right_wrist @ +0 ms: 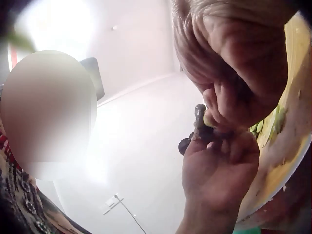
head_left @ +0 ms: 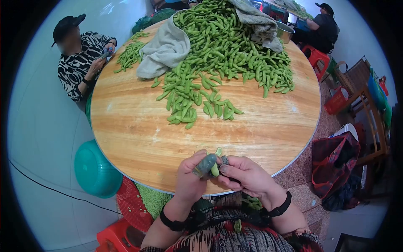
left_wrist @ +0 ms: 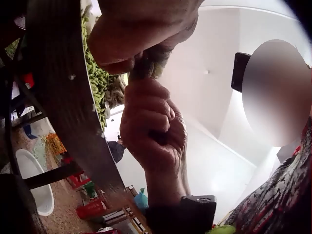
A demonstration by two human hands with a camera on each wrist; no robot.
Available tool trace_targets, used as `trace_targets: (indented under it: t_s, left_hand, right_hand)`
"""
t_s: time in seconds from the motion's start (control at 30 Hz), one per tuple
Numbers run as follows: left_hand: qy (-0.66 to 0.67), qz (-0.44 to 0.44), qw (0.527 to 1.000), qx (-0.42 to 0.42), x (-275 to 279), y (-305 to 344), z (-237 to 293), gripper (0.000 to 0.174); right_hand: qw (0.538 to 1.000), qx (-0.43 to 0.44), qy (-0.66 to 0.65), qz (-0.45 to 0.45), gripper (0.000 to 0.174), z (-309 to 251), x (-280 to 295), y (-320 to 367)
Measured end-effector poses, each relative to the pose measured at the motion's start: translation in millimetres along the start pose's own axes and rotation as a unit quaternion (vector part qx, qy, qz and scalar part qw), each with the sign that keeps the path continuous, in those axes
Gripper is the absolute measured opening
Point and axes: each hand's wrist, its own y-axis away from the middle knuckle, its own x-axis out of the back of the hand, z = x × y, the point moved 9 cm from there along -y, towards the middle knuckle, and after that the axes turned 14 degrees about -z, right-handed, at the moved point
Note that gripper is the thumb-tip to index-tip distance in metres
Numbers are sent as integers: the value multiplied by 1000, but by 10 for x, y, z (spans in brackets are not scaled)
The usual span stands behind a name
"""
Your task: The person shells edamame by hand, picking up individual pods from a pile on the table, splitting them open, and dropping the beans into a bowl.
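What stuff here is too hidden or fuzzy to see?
Green bean pod: head view, the left hand and right hand pinching it cover most of it.
Grey-blue rounded piece by the left thumb: too small to tell tool from finger cover.
Teal plastic basin: head view, round wooden table edge cuts it off.
Heap of green pods: grey cloth hides part.
Wrist views: hands blurred, too close.
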Motion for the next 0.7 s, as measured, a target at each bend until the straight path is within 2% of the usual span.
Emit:
trace_targets:
  t_s: [0.03, 0.07, 0.1, 0.13, 0.17, 0.2, 0.23, 0.3, 0.33, 0.37, 0.4, 0.43, 0.47, 0.53, 0.6, 0.63, 0.67, 0.7]
  left_hand:
    - [39, -9, 999, 23, -11, -4, -48, 9]
    - [38, -10, 999, 25, -18, -7, -86, 9]
    - [-74, 17, 997, 27, 19, 2, -103, 12]
    - [-184, 44, 982, 27, 47, 10, -83, 17]
    - [-185, 44, 981, 27, 43, -2, -87, 17]
    - [-197, 70, 977, 31, 85, -3, -76, 20]
    - [-210, 95, 973, 35, 123, 0, -64, 22]
    - [-193, 90, 976, 35, 102, -24, -81, 23]
    - [-174, 88, 980, 36, 91, -29, -93, 23]
    - [-175, 87, 980, 37, 83, -32, -66, 23]
    - [-160, 85, 980, 76, 88, -28, -92, 23]
    - [-145, 83, 979, 115, 100, -19, -133, 24]
    - [-146, 83, 979, 115, 129, -22, -137, 24]
    - [18, 73, 995, 72, 185, -32, -222, 25]
    - [40, 77, 995, 41, 267, -23, -232, 25]
    - [61, 83, 995, 12, 292, -24, -198, 25]
    - [63, 82, 995, 12, 280, -29, -194, 25]
    - [52, 104, 993, 18, 277, -24, -173, 26]
  right_hand:
    - [1000, 1, -1, 0, 21, 5, 34, -5]
    - [997, 4, 79, 16, 20, -24, 114, -5]
    - [987, 7, 159, 31, 19, -62, 165, -3]
    - [987, 8, 158, 32, 19, -71, 158, -5]
    - [940, 53, 326, 88, 18, -264, 158, 38]
    - [859, 96, 482, 141, 17, -446, 95, 97]
    - [860, 97, 481, 142, 17, -465, 88, 92]
    - [824, 78, 532, 176, 15, -534, 114, 102]
    - [824, 78, 532, 177, 15, -541, 131, 98]
    - [843, 61, 501, 187, 15, -508, 204, 91]
    - [859, 44, 470, 196, 14, -466, 272, 82]
    - [859, 45, 470, 196, 14, -442, 291, 63]
    - [863, 66, 459, 200, 15, -434, 299, 47]
    - [865, 87, 449, 204, 16, -426, 243, 12]
    - [829, 157, 498, 201, 17, -544, 20, 12]
    - [813, 110, 544, 177, 15, -529, 3, -32]
    - [812, 109, 545, 178, 15, -612, 70, -30]
    - [789, 101, 588, 150, 15, -724, 109, -65]
